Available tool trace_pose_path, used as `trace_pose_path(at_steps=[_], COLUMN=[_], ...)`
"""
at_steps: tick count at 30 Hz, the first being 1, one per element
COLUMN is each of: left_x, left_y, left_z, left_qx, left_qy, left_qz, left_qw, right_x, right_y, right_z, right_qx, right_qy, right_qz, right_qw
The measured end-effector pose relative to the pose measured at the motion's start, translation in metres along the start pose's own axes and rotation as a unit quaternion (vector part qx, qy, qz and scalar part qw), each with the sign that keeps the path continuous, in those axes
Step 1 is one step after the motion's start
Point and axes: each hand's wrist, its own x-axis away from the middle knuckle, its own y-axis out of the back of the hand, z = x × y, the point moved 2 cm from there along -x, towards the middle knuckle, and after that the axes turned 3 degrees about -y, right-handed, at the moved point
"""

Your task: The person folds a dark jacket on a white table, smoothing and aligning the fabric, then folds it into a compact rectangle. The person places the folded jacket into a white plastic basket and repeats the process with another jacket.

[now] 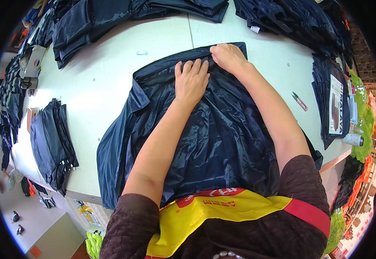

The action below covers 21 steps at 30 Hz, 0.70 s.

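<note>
A shiny dark navy garment (205, 134), which looks like a raincoat or jacket, lies spread over the pale table in front of me, its near part reaching down to my apron. Its far edge is a folded band. My left hand (191, 82) rests flat on the cloth just below that band, fingers stretched out. At the far right of the band, my right hand (228, 57) is closed with the fabric edge pinched between thumb and fingers. The right fingertips are partly tucked from sight.
Small thread snips (300, 101) lie on the white table (84, 95) to the right. Stacks of dark folded garments (95, 26) line the far side. More piles stand at the left (52, 142) and right (322, 99), the right one beside a grey-white cylinder (353, 139).
</note>
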Motion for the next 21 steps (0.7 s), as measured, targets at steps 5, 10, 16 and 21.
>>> trace_pose_path(at_steps=[5, 10, 16, 21], left_x=[-0.032, -0.037, -0.042, -0.054], left_y=[-0.001, -0.016, -0.029, -0.031], left_z=[0.006, 0.007, 0.0, -0.006], left_qx=[-0.042, -0.012, 0.147, 0.165], left_qy=[0.055, 0.057, 0.132, 0.238], left_qz=[0.09, 0.006, -0.072, -0.051], left_qw=[0.994, 0.998, 0.978, 0.956], right_x=[-0.011, -0.011, 0.014, 0.023], right_y=[0.044, 0.023, 0.01, 0.009], right_z=[0.007, -0.042, -0.056, -0.043], right_qx=[-0.048, -0.308, -0.066, -0.062], right_qy=[0.015, -0.063, 0.015, 0.003], right_qz=[0.089, 0.112, 0.02, -0.051], right_qw=[0.995, 0.943, 0.998, 0.997])
